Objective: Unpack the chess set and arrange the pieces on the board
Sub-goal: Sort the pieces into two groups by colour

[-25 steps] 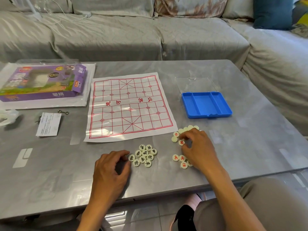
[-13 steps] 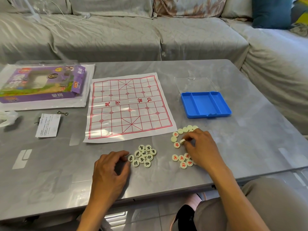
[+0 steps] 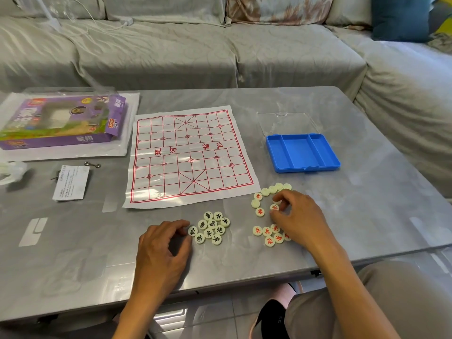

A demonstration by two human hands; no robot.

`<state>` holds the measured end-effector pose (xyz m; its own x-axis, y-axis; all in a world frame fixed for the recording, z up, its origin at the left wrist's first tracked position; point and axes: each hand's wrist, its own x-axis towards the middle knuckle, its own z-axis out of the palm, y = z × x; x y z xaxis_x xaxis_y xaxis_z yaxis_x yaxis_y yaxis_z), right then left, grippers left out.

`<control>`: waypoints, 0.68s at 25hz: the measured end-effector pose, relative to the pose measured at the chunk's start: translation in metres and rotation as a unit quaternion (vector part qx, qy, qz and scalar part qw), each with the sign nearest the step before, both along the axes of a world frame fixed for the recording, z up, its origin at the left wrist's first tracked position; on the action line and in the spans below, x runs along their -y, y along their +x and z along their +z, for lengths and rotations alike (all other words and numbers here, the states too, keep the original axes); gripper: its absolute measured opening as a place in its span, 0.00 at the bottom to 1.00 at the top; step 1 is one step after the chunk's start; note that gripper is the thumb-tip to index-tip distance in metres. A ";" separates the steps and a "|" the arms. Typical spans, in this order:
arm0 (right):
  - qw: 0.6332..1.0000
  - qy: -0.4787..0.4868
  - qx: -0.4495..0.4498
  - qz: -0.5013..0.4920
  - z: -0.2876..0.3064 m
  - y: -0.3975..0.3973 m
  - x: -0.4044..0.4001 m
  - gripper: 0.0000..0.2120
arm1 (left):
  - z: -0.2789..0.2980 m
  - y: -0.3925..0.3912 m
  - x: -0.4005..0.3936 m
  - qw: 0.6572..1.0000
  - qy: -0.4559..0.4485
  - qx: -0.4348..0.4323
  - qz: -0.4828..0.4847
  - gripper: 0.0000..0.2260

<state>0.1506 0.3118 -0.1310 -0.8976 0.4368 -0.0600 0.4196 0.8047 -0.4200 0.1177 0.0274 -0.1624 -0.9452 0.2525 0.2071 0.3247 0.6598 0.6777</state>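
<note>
Pinching one red piece in its fingertips at the pile's 12 o'clock, the right hand sorts while the left hand, loosely curled, touches the black pieces; unpacking is done, but the board at 11 o'clock stays bare.

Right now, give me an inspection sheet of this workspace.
Surface: grey table, glossy.
Job's things: board flat, no pieces on it; black pieces and red pieces in separate clusters near the front edge; blue tray empty.
Clutter: purple box, leaflet, clear lid.
Hands: left hand rests beside black pieces; right hand pinches a red piece.
Cables: white cord on sofa.
Surroundings: grey sofa.
</note>
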 end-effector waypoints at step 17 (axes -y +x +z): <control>0.999 0.051 0.001 -0.002 -0.007 -0.004 -0.007 0.11 | 0.000 0.000 0.000 1.000 0.001 -0.003 -0.005 0.13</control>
<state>0.1466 0.3189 -0.1376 -0.8960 0.4437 -0.0166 0.4230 0.8418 -0.3353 0.1175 0.0273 -0.1623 -0.9414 0.2613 0.2133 0.3353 0.6557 0.6765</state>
